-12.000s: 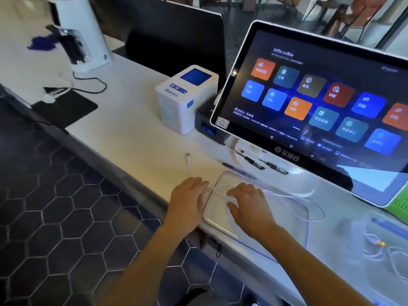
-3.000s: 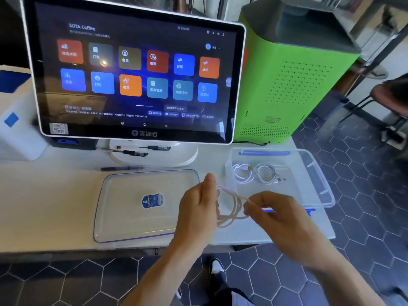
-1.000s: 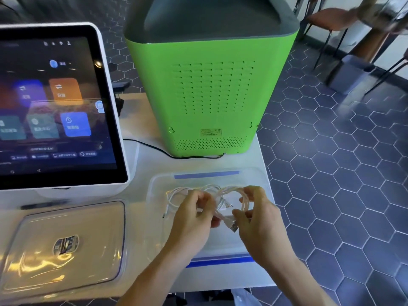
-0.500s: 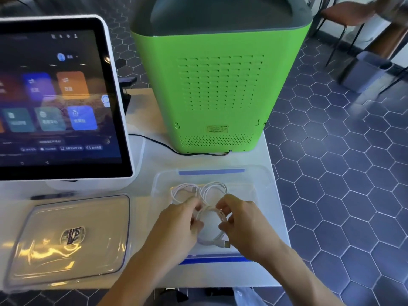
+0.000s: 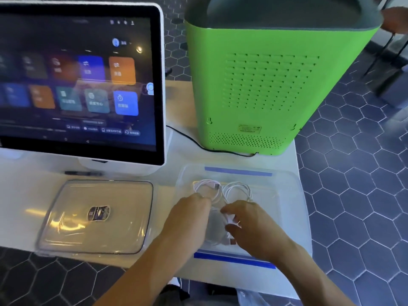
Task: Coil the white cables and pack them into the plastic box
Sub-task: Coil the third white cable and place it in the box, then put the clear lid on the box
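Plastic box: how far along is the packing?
Done: two coiled white cables lie inside the plastic box. In hand: left hand and right hand set a third coil down in it. Left: the lid lies off, beside the box.

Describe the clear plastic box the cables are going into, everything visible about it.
The plastic box is a shallow, see-through rectangular tub with rounded corners and a blue strip along its far and near rims. It sits open on the white counter, in front of the green machine; its lid lies flat to its left. Two coiled white cables rest inside at the far end. Both hands, left and right, reach into it with a third cable.
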